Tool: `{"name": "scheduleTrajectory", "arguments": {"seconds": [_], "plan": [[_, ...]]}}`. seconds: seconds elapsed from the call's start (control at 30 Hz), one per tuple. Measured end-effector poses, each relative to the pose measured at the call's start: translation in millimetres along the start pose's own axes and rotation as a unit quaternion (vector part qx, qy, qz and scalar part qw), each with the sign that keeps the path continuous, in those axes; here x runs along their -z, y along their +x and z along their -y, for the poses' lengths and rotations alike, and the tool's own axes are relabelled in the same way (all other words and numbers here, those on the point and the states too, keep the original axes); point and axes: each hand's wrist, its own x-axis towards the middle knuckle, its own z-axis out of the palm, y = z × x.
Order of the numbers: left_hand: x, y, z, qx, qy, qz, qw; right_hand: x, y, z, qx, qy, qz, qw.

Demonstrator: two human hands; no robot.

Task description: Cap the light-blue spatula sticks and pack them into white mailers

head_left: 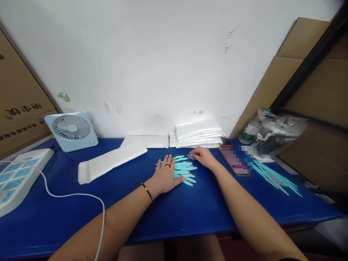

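My left hand (164, 175) lies flat with its fingers spread over a fanned group of slim turquoise sticks (181, 168). The sticks have translucent ends and look like eyebrow razors with clear caps; my palm and fingers hide part of them. Just beyond their upper right, my right hand (202, 156) is closed in a pinch on a small translucent piece (191, 157), which looks like a clear cap. Whether a stick is joined to that piece I cannot tell. Farther right lies a second, loose bunch of turquoise sticks (274, 177).
White padded mailers (198, 134) are stacked by the wall, with a longer one (112, 163) at left. A phone (235, 161) lies right of my right hand. A fan (72, 130), a power strip (24, 177), a cable (70, 195) and a plastic bag (277, 134) stand around.
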Motion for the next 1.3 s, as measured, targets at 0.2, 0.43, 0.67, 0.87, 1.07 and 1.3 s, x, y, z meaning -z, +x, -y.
{"name": "scheduleTrajectory", "arguments": {"seconds": [0.2,0.43,0.67,0.87,1.07,1.3], "plan": [[-2.2,0,2,-0.007,-0.002,-0.012,1.0,1,-4,-2,0.001,-0.007,0.001,1.0],[0.4,1,-2,-0.024,0.0,-0.01,1.0,-7,3,6,0.013,0.05,0.013,0.999],[-0.1,1,-2,-0.033,0.008,-0.002,0.999,-12,5,9,0.03,0.077,0.023,0.996],[-4.4,3,0,-0.04,0.028,-0.01,0.999,-20,9,24,0.034,0.084,0.04,0.995],[-2.8,2,1,-0.04,0.023,-0.005,0.999,-9,-3,38,0.069,0.053,0.064,0.994],[8.1,7,9,-0.049,0.017,-0.051,0.997,11,-31,55,0.085,-0.061,0.204,0.973]]}}
